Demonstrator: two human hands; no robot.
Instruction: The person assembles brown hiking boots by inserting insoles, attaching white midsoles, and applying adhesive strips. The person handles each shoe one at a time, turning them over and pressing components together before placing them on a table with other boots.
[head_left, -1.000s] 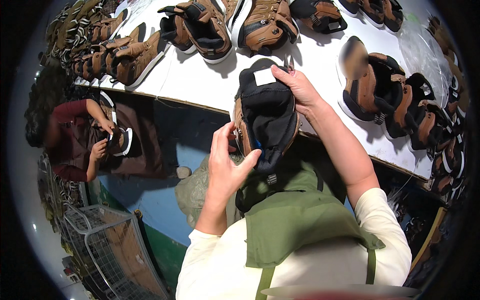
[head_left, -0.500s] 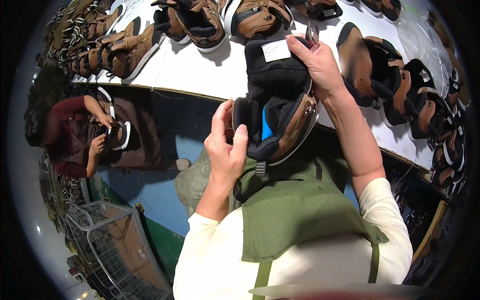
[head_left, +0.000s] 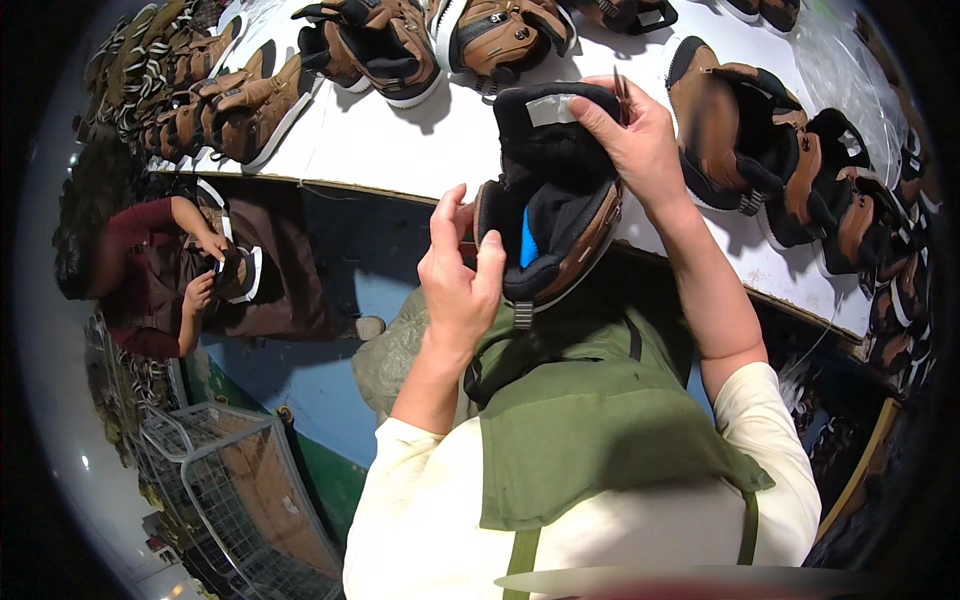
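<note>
A brown and black high-top shoe (head_left: 578, 262) is held up in front of me, its opening facing me and a bit of blue showing inside. My left hand (head_left: 460, 275) grips the collar's left side between thumb and fingers. My right hand (head_left: 642, 150) pinches the raised black tongue (head_left: 545, 155), its thumb resting by a white label (head_left: 549, 110). A thin pointed metal tool (head_left: 621, 88) sticks up from among the right fingers; its other end is hidden in that hand. A ribbed pull tab (head_left: 523, 315) hangs at the shoe's heel.
A white table (head_left: 380, 150) carries several similar shoes (head_left: 390, 50) along its back, left and right sides. Clear plastic wrap (head_left: 850, 90) lies at the far right. At left, a seated person (head_left: 140, 260) handles another shoe. A wire cart (head_left: 240, 490) stands lower left.
The shoe has tipped, so its tongue and label look foreshortened and its heel sits slightly higher. My left fingers have risen a little along the collar. The tool has turned in my right hand.
</note>
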